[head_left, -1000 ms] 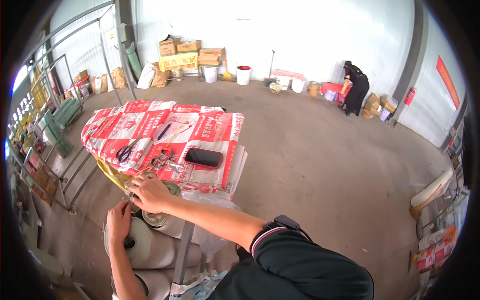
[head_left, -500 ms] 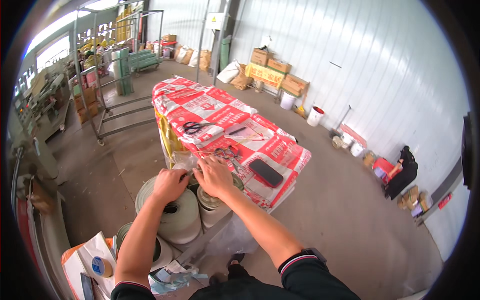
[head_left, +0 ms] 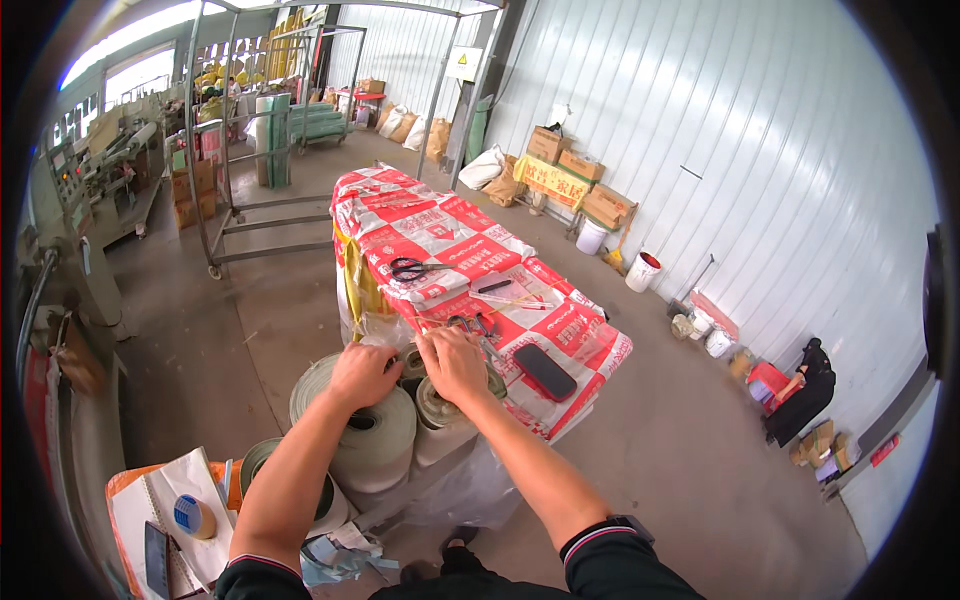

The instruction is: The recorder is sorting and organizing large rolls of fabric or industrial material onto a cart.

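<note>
Both hands are over a cluster of upright pale grey-green rolls of sheet material. My left hand [head_left: 362, 376] curls above the far rim of the large roll [head_left: 372, 462]. My right hand [head_left: 454, 364] bends down over the narrower roll [head_left: 440, 446] beside it. The fingertips of both are hidden, and whatever they pinch cannot be made out. Clear plastic film [head_left: 386, 328] bunches just beyond the left hand. Past the right hand, red-handled scissors [head_left: 485, 323] and a black phone-like case [head_left: 545, 372] lie on a stack wrapped in red-and-white printed sheeting [head_left: 440, 225].
Black scissors [head_left: 408, 269] and a pen [head_left: 495, 286] lie farther along the stack. At lower left, a tape roll [head_left: 195, 516] and a phone [head_left: 157, 560] rest on a notebook [head_left: 145, 497]. A metal rack [head_left: 225, 215] stands beyond. Another person [head_left: 812, 385] bends by the right wall.
The whole view has shifted, so the stack and rolls sit farther right and lower. My hands are slightly farther apart, both still over the rolls.
</note>
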Demonstrator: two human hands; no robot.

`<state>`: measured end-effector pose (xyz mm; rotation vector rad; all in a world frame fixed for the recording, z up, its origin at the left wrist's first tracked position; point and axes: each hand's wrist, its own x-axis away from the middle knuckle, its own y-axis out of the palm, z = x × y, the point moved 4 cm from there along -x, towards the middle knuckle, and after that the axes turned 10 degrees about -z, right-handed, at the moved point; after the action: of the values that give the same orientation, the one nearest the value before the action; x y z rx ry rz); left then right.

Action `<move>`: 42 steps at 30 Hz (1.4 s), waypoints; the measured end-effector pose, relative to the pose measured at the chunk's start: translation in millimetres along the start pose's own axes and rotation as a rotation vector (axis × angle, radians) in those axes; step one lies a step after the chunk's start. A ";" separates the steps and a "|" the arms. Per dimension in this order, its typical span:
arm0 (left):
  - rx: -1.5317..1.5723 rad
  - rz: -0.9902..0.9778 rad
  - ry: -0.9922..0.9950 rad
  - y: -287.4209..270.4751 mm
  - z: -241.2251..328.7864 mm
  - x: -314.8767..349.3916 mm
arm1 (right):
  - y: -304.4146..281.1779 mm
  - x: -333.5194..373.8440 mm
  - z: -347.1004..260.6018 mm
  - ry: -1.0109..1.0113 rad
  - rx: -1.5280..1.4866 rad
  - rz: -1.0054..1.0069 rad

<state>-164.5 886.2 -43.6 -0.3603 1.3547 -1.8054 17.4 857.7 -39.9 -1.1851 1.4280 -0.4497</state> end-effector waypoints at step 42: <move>-0.060 -0.092 -0.038 -3.6 1.9 2.6 | 0.0 -2.8 -0.3 -0.014 -0.029 -0.055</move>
<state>-166.5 883.2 -40.2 -0.4936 1.3887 -1.8260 16.7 860.0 -38.4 -1.2514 1.3965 -0.4595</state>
